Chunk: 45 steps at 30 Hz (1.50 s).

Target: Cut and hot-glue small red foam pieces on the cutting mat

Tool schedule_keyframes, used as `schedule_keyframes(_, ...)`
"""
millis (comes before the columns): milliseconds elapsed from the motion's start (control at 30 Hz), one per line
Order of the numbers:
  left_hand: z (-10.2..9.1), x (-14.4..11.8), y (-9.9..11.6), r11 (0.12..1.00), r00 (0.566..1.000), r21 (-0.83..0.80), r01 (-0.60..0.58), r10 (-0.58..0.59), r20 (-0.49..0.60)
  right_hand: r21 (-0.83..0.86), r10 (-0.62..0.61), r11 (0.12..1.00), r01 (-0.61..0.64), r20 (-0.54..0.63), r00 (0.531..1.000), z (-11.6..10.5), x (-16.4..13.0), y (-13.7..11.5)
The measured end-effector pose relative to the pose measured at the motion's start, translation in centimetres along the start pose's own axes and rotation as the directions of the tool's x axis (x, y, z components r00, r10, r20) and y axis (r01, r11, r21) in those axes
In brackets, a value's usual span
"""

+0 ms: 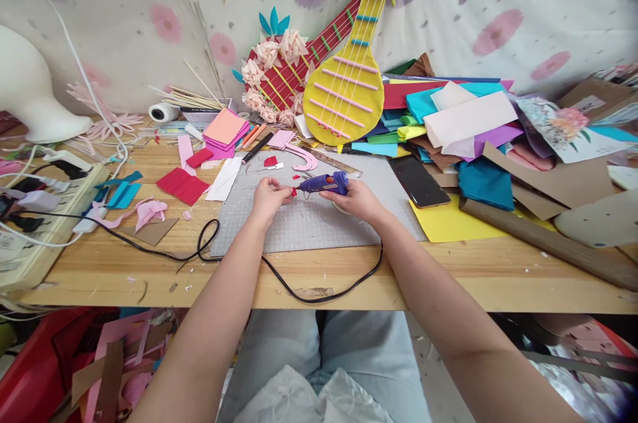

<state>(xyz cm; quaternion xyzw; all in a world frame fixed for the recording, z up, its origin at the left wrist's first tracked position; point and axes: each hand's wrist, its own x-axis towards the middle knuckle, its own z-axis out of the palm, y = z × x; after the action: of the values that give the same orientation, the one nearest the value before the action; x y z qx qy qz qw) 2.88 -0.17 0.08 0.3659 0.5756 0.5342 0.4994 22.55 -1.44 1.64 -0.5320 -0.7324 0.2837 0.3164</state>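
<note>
My right hand is wrapped round a blue hot glue gun, its nozzle pointing left. Between the fingertips of my left hand is a small red piece, pinched right at the nozzle; whether the two touch I cannot tell. Both hands are above a grey cutting mat. Just beyond them on the mat lie a red scrap and a curved pink strip. From the right hand's side a black cord loops along the table's front edge.
A yellow paper-craft lute and a red one lean at the back. On the right are a phone and piled coloured paper. A power strip with plugs stands left, near red paper.
</note>
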Motion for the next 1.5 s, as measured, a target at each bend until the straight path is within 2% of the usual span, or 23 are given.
schedule_keyframes(467, -0.07, -0.3, 0.56, 1.0, 1.0, -0.014, 0.02, -0.02, -0.007, -0.062, -0.006, 0.998, 0.009, 0.036, 0.999, -0.38, -0.37, -0.24)
schedule_keyframes(600, -0.1, -0.22, 0.52, 1.0, 1.0, -0.025, 0.015, -0.015, -0.007, -0.001, 0.001, 1.0, -0.001, 0.047, 0.999, -0.72, -0.42, -0.16)
schedule_keyframes(733, -0.04, -0.35, 0.71, 1.0, 1.0, -0.024, 0.02, -0.02, -0.001, 0.059, 0.003, 0.998, -0.003, 0.002, 1.0, -0.91, -0.28, -0.12)
schedule_keyframes(1167, 0.0, -0.36, 0.65, 0.999, 1.0, -0.028, 0.022, -0.022, 0.01, -0.059, 0.03, 0.998, -0.03, -0.014, 0.999, -0.25, 0.32, -0.36)
schedule_keyframes(1500, 0.01, -0.56, 0.93, 0.999, 1.0, -0.028, 0.027, -0.028, -0.007, -0.035, 0.003, 0.999, -0.003, 0.007, 1.0, -0.44, 0.06, -0.32)
